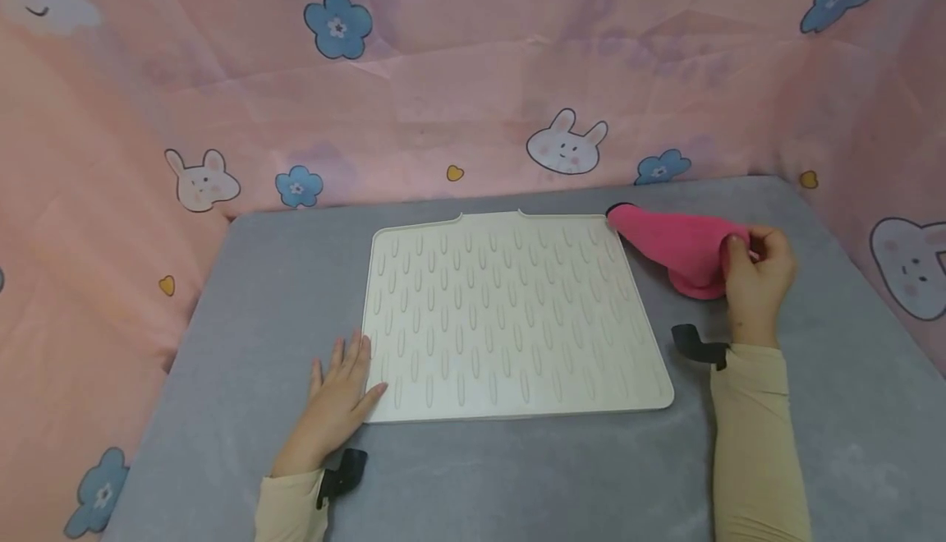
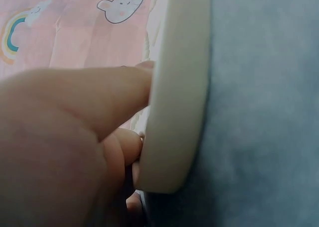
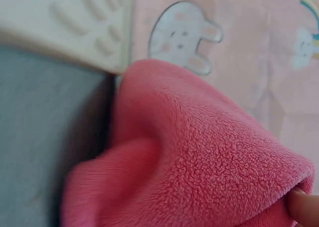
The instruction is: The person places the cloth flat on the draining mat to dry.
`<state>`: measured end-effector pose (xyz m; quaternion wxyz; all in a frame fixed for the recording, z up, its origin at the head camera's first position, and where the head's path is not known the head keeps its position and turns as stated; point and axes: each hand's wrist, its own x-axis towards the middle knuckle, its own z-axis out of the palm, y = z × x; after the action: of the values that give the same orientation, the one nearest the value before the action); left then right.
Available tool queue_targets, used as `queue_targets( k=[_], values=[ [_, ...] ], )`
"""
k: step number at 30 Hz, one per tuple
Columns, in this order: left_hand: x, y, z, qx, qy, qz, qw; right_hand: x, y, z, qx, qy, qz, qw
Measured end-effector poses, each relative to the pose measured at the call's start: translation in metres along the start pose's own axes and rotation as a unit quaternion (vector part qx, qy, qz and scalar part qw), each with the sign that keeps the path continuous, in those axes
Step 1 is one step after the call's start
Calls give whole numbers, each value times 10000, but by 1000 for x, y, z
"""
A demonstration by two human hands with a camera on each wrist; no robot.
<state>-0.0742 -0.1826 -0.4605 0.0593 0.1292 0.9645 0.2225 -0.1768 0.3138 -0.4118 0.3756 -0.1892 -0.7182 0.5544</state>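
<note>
A cream drying mat (image 1: 502, 320) with raised oblong ridges lies flat on the grey table. My left hand (image 1: 336, 402) rests at its near left corner, fingers straight along the left edge and thumb over the top. In the left wrist view, the mat's thick side edge (image 2: 177, 92) shows beside the fingers. My right hand (image 1: 761, 279) pinches a fluffy pink cloth (image 1: 676, 242) between thumb and fingers. The cloth stretches left from the hand, its dark-trimmed tip overlapping the mat's far right corner. Its folds fill much of the right wrist view.
Grey fabric covers the table (image 1: 517, 476). A pink curtain (image 1: 429, 90) printed with rabbits, flowers and clouds hangs behind the table and along both sides. Black wrist mounts (image 1: 698, 346) stick out from both sleeves.
</note>
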Motion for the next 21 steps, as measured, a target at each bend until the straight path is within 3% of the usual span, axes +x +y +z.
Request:
queue_targets(
  k=[5, 12, 21],
  values=[
    [-1, 0, -1, -25, -39, 13, 10000, -2, -12, 4, 834, 29, 290, 9961],
    [0, -1, -2, -1, -104, 1, 9999, -9, -32, 2, 2054, 39, 353, 9780],
    [1, 0, -2, 21, -102, -39, 9999, -21, -51, 6, 1971, -404, 64, 9795]
  ],
)
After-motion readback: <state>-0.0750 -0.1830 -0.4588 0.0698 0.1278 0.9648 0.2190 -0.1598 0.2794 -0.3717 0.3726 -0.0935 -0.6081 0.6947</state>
